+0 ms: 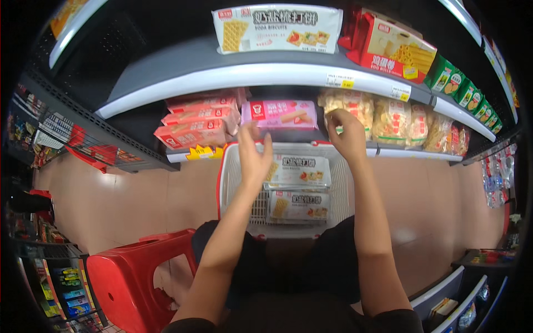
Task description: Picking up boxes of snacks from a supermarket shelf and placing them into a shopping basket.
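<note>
My left hand (255, 156) is over the far left part of a white plastic shopping basket (342, 187), thumb and fingers apart and holding nothing. Just beyond its fingertips, a pink packet of wafer biscuits (287, 115) lies on the lower shelf. My right hand (347, 135) is at the front of that shelf with bent fingers, close to a clear bag of pale snacks (360, 110); I see nothing held, and whether it touches the bag is unclear. Inside the basket are white packets of soda biscuits (300, 170), in two groups, one nearer me (299, 206).
Salmon-pink wafer packets (193, 133) are stacked left on the lower shelf. The upper shelf edge (250, 77) overhangs it, bearing a soda biscuit packet (277, 31) and egg roll boxes (395, 48). A red plastic stool (125, 287) stands at my left.
</note>
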Tool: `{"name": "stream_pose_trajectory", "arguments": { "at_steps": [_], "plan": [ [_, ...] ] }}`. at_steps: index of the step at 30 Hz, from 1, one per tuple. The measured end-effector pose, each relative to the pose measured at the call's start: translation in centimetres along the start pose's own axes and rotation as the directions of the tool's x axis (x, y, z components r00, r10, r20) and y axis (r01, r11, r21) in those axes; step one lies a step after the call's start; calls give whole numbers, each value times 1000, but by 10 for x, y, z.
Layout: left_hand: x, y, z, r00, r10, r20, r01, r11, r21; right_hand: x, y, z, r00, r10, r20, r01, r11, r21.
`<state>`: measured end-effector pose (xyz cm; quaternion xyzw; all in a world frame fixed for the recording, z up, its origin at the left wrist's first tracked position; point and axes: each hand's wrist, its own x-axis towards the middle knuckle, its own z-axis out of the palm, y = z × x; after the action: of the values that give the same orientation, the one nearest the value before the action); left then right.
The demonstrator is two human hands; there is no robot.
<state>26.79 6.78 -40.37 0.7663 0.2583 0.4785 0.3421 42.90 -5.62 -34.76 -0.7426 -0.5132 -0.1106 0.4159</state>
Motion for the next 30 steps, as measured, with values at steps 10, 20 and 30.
{"name": "stream_pose_trajectory", "arguments": {
  "at_steps": [10, 20, 30],
  "plan": [
    [-69, -93, 48, 666, -701, 255, 374, 609, 699, -117, 121, 78, 353, 773, 527, -638, 611, -469],
    [-62, -107, 43, 419, -822, 384, 628, 569, 532, -84, 86, 56, -101, 630, 770, -793, 417, -444],
    [14, -2, -33, 732, -513, 449, 452, 858, 245, -16, -4, -66, 496, 621, 608, -562, 763, -320]
  ]
}}
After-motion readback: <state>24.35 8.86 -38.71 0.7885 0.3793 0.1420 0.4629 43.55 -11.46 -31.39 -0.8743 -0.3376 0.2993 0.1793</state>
